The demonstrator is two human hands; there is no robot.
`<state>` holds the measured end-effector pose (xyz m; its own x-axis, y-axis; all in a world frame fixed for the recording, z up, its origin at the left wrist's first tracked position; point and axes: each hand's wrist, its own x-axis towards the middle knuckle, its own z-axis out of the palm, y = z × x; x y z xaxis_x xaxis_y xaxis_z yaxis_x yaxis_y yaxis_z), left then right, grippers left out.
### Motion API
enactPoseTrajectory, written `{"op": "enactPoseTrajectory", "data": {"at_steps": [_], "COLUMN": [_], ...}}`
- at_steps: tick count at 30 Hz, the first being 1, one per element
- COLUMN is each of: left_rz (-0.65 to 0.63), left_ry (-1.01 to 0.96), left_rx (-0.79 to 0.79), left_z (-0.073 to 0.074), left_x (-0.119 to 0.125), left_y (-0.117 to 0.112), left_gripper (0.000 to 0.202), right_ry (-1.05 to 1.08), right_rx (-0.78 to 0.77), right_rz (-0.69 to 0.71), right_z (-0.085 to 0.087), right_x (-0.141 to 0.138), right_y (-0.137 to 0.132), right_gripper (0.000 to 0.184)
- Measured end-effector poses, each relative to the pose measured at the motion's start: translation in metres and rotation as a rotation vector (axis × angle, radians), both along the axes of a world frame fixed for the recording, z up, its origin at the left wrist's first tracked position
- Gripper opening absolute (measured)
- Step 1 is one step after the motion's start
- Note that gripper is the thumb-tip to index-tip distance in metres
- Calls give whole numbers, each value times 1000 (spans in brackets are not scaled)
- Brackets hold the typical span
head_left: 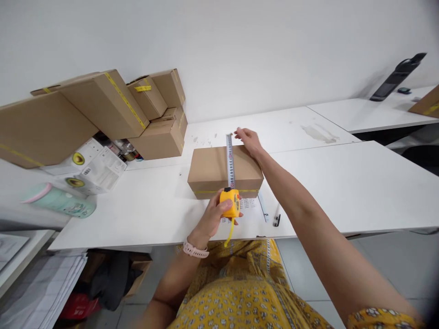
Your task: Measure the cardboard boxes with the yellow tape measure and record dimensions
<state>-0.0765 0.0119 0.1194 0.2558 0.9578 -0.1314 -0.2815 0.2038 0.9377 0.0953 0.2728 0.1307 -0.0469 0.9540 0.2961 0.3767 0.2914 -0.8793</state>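
Observation:
A closed brown cardboard box [211, 167] lies on the white table, a yellow strip along its near side. My left hand [214, 212] is wrapped round a yellow tape measure [229, 203] at the box's near edge, its yellow wrist strap hanging down. The pulled-out blade [230, 162] runs across the box top and past its far edge. Close beside the blade's end hook are the bent, slightly parted fingers of my right hand [249, 140], apparently just off the metal. That hand rests by the box's far right corner. Partly under the box is a printed sheet [248, 203].
A pen [276, 218] lies right of the sheet. Stacked cardboard boxes [159, 139], a white avocado-printed carton [99, 169] and a mint green bottle [65, 201] stand at left. A black bottle [394, 80] is on the far right table.

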Motion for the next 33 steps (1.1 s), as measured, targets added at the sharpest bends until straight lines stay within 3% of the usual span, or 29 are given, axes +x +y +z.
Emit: {"op": "enactPoseTrajectory", "data": {"at_steps": [3, 5, 7, 10, 12, 15, 18, 21, 23, 25, 27, 30, 33], "left_rz": [204, 387, 493, 462, 419, 403, 378, 371, 390, 356, 232, 30, -49], "left_ry": [107, 193, 231, 226, 216, 212, 218, 236, 246, 228, 173, 99, 58], "left_rx": [168, 226, 197, 99, 89, 175, 257, 281, 308, 331, 308, 190, 84], "left_z": [-4, -14, -28, -44, -44, -27, -2, 13, 16, 12, 2, -21, -45], "left_x": [-32, -57, -79, -101, -109, -118, -123, -122, -114, -99, -78, -43, -15], "left_y": [-16, -21, -19, -6, 6, 25, 42, 47, 41, 26, 8, -14, -24], "left_gripper": [69, 72, 72, 72, 71, 70, 67, 63, 63, 63, 65, 65, 67], "right_ry": [206, 173, 56, -133, -204, -218, -282, -370, -402, -431, -467, -534, -592], "right_rx": [49, 30, -6, -34, 13, 98, 153, 285, 385, 426, 401, 367, 358], "right_rz": [-201, -283, -252, -130, -49, -45, -166, -278, -236, -122, -43, -46, -62], "right_z": [-13, -29, -47, -62, -56, -29, 1, 15, 17, 18, 19, 22, 25], "right_x": [29, 50, 65, 71, 66, 54, 46, 40, 37, 34, 31, 27, 24], "right_y": [-35, -72, -111, -153, -163, -154, -130, -106, -95, -89, -87, -86, -85], "right_gripper": [62, 62, 62, 60, 58, 55, 44, 34, 28, 27, 31, 33, 33]}}
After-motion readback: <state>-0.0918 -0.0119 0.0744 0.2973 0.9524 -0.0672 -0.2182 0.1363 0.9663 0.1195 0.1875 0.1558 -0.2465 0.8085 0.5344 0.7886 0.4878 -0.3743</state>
